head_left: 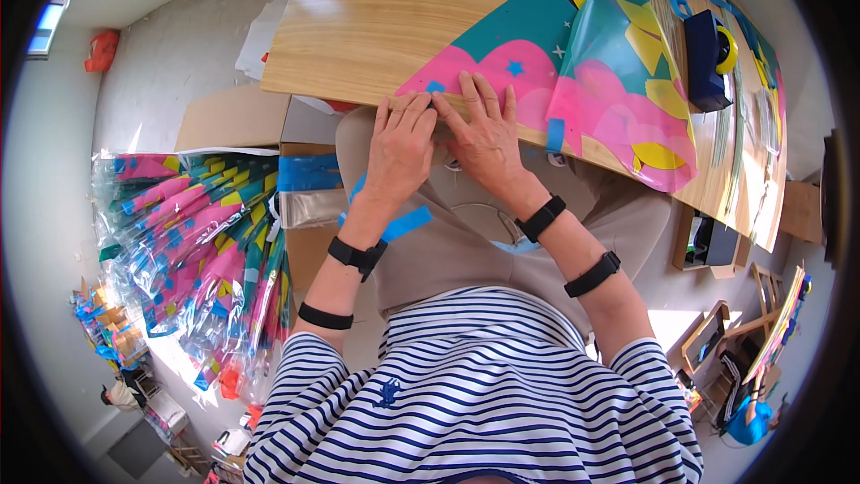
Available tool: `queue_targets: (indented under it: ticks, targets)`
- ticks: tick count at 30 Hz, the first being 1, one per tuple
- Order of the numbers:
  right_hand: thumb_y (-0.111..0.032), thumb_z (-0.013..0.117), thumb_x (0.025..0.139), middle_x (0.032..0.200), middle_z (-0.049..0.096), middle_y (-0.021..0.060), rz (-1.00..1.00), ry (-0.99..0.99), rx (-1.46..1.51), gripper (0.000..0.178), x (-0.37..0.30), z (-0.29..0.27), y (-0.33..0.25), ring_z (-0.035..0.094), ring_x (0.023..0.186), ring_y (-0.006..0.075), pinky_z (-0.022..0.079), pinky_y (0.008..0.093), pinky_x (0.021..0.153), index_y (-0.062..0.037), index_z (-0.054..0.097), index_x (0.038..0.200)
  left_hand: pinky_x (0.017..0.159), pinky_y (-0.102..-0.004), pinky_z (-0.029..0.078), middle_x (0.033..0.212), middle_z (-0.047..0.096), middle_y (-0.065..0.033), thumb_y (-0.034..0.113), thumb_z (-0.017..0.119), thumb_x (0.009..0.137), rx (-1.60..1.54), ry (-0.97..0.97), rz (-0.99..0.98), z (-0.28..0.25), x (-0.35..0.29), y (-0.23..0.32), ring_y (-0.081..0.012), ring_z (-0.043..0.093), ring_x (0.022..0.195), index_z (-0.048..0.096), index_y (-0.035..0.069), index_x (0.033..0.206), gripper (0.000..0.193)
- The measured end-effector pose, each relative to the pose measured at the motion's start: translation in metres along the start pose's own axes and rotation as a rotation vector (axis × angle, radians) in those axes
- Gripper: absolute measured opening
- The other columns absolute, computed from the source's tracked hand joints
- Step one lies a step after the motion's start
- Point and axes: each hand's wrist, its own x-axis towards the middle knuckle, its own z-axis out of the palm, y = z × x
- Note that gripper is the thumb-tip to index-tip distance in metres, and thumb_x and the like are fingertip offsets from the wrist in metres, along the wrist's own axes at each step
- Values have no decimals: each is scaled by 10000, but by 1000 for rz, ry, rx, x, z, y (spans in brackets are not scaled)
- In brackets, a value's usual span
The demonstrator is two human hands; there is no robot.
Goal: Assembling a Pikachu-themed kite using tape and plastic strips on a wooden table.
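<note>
A teal and pink printed sheet (502, 27) with yellow shapes lies on the wooden tabletop, its pink corner at the near edge. My left hand (401, 148) is closed at that corner, fingers pressed together and bent over the table edge. Beside it, my right hand (488, 139) rests with its fingers stretched out and apart on the pink part. Between both hands sits a small blue piece (435, 87); the thumbs are partly hidden. A clear plastic film (618, 54) covers the sheet's right part, and a blue tape strip (555, 135) hangs at the edge.
Many plastic-wrapped printed sheets (202, 251) are piled at the left beside a cardboard box (235, 116). A dark tape dispenser (705, 63) with yellow tape stands at the table's right. Thin rods (736, 139) lie near it. Another blue strip (408, 222) hangs over my lap.
</note>
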Motion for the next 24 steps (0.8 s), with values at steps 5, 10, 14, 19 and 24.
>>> queue_targets:
  ticks: [5,10,14,19,24]
  targets:
    - [-212,804,734,1523,350,175,7,-8,-3,747,-1,0,0,324,1424,370,219,682,1123,-250,519,1423,1119,-589,309,1317,566,-116,43,685,764,20,-38,-33,0,1,3,-307,502,1286,587,43,1169,417]
    - [-203,787,754,1526,351,181,22,-21,5,707,0,0,0,321,1427,374,216,676,1128,-244,533,1413,1112,-609,306,1328,571,-108,64,718,742,67,-69,-60,0,4,5,-292,503,1295,583,67,1150,429]
    - [-184,774,760,1527,349,182,17,-16,6,691,0,1,2,319,1429,374,219,671,1129,-240,539,1408,1109,-611,308,1321,569,-105,65,708,745,74,-65,-51,-2,5,8,-295,502,1293,581,66,1140,414]
    - [-132,750,761,1530,346,183,7,0,-11,688,0,3,3,314,1431,375,219,670,1130,-235,540,1408,1100,-624,312,1322,558,-111,50,676,752,48,-52,-41,1,3,5,-304,500,1292,581,59,1118,378]
    - [-93,728,757,1530,344,185,13,-5,7,689,-1,1,2,315,1431,376,215,671,1131,-229,542,1406,1092,-627,320,1337,549,-122,52,676,752,43,-58,-41,0,4,5,-314,491,1299,580,55,1109,369]
